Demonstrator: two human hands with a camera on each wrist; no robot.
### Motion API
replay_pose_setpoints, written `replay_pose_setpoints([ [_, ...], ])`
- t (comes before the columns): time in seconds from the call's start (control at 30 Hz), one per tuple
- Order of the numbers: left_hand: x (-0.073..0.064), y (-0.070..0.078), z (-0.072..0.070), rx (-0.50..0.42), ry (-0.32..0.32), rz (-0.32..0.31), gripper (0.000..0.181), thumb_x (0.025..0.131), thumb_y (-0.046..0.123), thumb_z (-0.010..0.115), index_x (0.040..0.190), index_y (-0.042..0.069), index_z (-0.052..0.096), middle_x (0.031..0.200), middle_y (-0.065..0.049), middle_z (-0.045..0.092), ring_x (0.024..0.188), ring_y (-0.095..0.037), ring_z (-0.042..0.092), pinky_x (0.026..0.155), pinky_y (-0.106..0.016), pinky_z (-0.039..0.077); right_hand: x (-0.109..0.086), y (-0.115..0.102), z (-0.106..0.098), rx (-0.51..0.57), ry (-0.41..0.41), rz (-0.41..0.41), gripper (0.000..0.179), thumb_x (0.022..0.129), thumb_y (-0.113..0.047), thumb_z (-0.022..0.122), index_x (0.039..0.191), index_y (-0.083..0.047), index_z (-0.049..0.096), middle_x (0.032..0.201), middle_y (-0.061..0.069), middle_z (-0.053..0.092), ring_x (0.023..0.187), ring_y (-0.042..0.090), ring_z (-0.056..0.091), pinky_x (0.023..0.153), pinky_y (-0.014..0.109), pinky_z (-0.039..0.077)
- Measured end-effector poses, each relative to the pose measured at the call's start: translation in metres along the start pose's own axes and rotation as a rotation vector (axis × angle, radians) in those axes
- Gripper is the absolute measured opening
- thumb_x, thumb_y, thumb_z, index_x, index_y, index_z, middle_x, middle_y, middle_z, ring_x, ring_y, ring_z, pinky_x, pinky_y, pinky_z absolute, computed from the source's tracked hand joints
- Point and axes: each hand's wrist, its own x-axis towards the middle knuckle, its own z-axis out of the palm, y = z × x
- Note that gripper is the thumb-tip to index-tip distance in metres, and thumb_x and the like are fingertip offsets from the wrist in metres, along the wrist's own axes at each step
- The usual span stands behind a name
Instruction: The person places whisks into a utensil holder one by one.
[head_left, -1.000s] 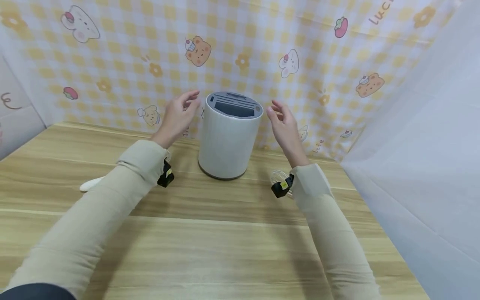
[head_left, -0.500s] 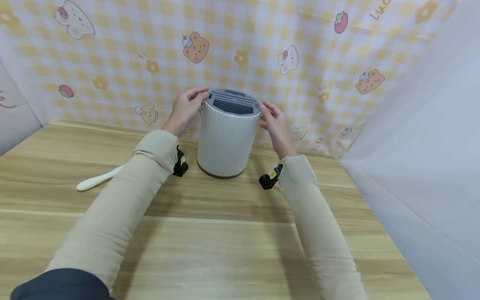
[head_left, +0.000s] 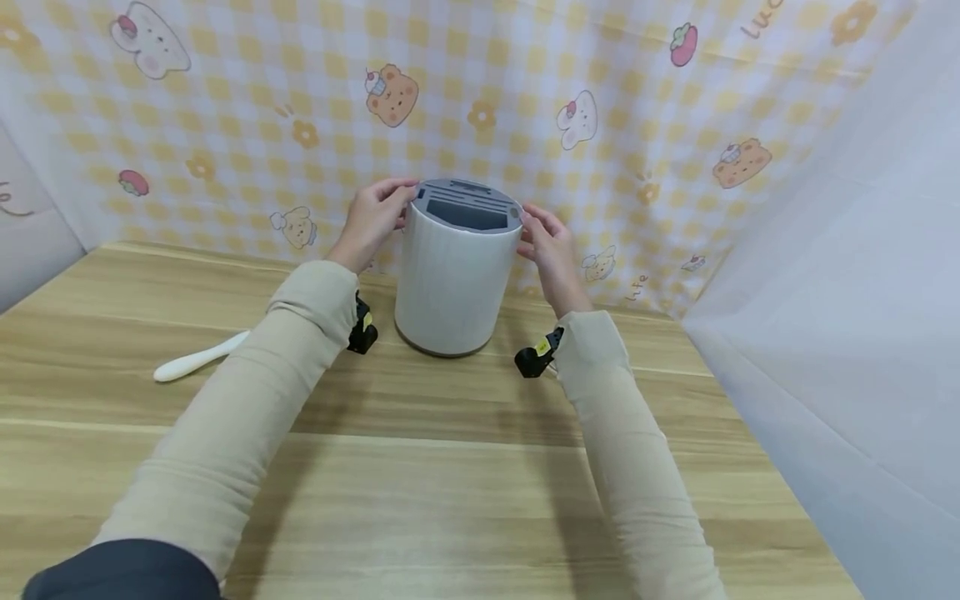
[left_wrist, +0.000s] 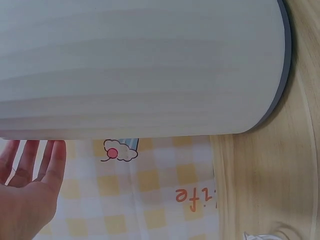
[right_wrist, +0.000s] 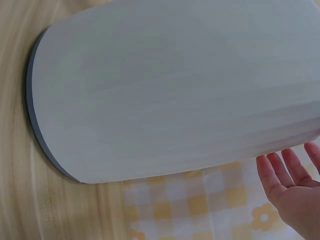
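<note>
A white, rounded knife holder (head_left: 453,283) with a grey slotted top (head_left: 468,200) stands on the wood-grain table against the backdrop. My left hand (head_left: 372,218) holds its upper left side, thumb at the rim and fingers reaching behind. On the opposite side, my right hand (head_left: 551,246) holds the upper right edge in the same way. The left wrist view shows the left fingertips (left_wrist: 56,147) meeting the white wall. In the right wrist view, the right fingertips (right_wrist: 272,160) are likewise right at the wall. Parts of both hands are hidden behind the holder.
A slim white-handled item (head_left: 197,358) lies left of the holder, its far end hidden by the left sleeve (head_left: 247,400). Behind stands a yellow checked cloth (head_left: 480,83) with cartoon prints. White sheeting (head_left: 847,275) borders the table on the right.
Both hands have moved inward from beside the knife holder to its upper sides and now hold it. In the last half second they have hardly moved. The holder stays in place.
</note>
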Motion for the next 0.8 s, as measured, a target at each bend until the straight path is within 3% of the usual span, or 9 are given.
replay_pose_setpoints([
  [0.53,-0.0059,0.0029,-0.0052,0.024,-0.056,-0.012,0.041,0.098,0.032,0.045,0.135,0.016,0.049,0.134,-0.005,0.05,0.105,-0.012,0.052,0.099,-0.029,0.047,-0.0049,-0.0027,0.0013,-0.03,0.017,0.0,0.035,0.096,-0.019,0.048,0.13,-0.011,0.052,0.126,0.006,0.055,0.1,0.017,0.055,0.093,0.032,0.049],
  [0.8,-0.0094,0.0071,-0.0092,0.032,-0.092,-0.015,0.042,0.099,0.032,0.043,0.138,0.016,0.046,0.138,-0.005,0.047,0.112,-0.015,0.05,0.101,-0.029,0.045,-0.007,-0.0063,0.0006,-0.03,0.007,-0.006,0.034,0.096,-0.018,0.048,0.129,-0.014,0.055,0.122,0.006,0.057,0.096,0.016,0.056,0.091,0.032,0.05],
])
